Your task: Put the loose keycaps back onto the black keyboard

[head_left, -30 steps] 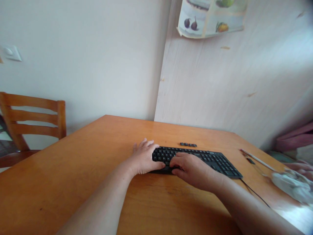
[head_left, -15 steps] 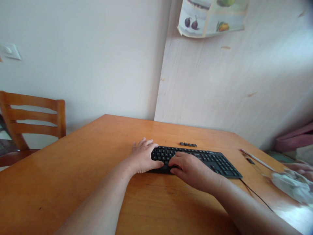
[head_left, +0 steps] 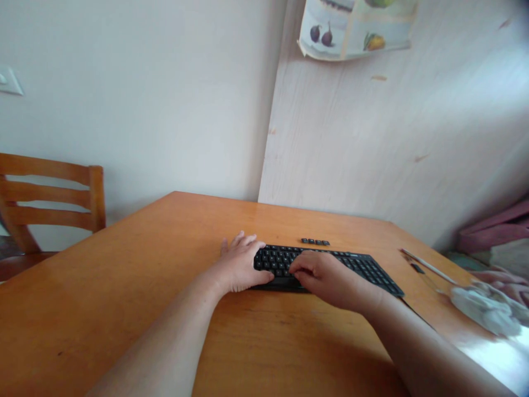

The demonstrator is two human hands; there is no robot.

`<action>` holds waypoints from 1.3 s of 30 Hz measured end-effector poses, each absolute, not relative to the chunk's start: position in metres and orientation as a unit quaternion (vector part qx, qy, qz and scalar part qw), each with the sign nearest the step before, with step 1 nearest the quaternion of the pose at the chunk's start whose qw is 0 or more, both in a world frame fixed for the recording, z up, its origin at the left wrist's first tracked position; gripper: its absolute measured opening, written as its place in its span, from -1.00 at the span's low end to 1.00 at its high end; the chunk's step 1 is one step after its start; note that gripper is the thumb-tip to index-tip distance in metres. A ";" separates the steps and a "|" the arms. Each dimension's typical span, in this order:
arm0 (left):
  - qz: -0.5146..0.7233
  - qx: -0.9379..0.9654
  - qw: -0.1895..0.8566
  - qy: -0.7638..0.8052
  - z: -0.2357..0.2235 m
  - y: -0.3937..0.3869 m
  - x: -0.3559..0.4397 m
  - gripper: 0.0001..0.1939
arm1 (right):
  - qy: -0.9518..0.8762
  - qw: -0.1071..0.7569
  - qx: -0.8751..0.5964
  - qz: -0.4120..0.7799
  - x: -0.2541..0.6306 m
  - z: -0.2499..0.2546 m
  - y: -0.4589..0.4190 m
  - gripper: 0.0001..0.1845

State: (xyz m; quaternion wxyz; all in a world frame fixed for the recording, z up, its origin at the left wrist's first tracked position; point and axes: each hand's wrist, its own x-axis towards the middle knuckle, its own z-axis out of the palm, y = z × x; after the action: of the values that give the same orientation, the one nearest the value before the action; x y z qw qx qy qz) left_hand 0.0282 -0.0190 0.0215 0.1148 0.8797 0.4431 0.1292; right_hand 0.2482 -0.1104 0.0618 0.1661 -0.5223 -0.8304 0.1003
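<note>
A black keyboard (head_left: 363, 267) lies on the orange wooden table (head_left: 124, 286). My left hand (head_left: 237, 266) grips its left end, fingers over the edge and thumb along the front. My right hand (head_left: 326, 278) rests on the keys near the middle. Its fingers are curled and pressed together on a key, and what they pinch is hidden. Several loose black keycaps (head_left: 314, 241) lie in a row just behind the keyboard.
A wooden chair (head_left: 49, 204) stands at the table's left. A thin pale stick (head_left: 425, 266) and the keyboard cable (head_left: 417, 317) lie to the right. A white cloth (head_left: 483, 309) sits at the right edge, with another person's hand (head_left: 506, 278) behind it. Walls stand close behind the table.
My right hand has crept slightly left over the keys. The left hand and the keyboard have stayed put. The camera has shifted a little.
</note>
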 end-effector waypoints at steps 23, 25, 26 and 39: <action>0.116 0.865 0.135 0.469 0.017 -0.019 0.031 -0.08 | -0.813 0.124 -0.563 0.089 0.254 0.061 -0.108 -0.77; 0.117 0.864 0.137 0.469 0.016 -0.019 0.031 -0.07 | -0.812 0.122 -0.565 0.087 0.253 0.060 -0.108 -0.77; 0.118 0.865 0.138 0.468 0.016 -0.019 0.031 -0.08 | -0.812 0.122 -0.564 0.089 0.253 0.060 -0.108 -0.76; 0.194 0.862 0.115 0.453 0.024 -0.017 0.027 -0.24 | -0.751 0.232 -0.610 0.100 0.270 0.064 -0.104 -0.80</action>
State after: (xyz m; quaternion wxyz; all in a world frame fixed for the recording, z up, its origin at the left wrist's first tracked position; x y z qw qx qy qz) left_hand 0.0274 -0.0175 0.0238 0.1151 0.8623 0.4532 0.1944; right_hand 0.2697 -0.1039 0.0636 0.2316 -0.6103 -0.7509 0.1002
